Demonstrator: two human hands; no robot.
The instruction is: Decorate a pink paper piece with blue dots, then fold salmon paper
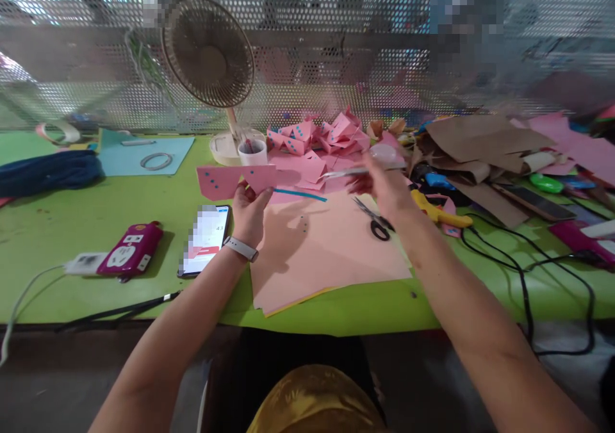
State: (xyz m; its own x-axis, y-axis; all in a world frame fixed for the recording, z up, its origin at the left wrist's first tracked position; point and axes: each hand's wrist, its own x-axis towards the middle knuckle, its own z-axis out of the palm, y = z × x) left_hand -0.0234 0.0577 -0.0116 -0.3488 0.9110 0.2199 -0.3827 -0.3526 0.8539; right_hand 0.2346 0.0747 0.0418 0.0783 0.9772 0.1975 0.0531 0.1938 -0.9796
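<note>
- Left hand (250, 214): thumb and fingers pinch the dotted pink paper (218, 182), just in front of the white cup (253, 155).
- Right hand (387, 186): blurred; slim pale tool (337, 174) at fingertips, grip cannot be told.
- Black-handled scissors (380, 230) lie near it, on peach sheets (331, 257).

Got fan (210, 61) upper left of frame, navy cloth (52, 173) at left edge, magenta power strip (132, 252) lower left, lit phone (207, 239) left of centre.
</note>
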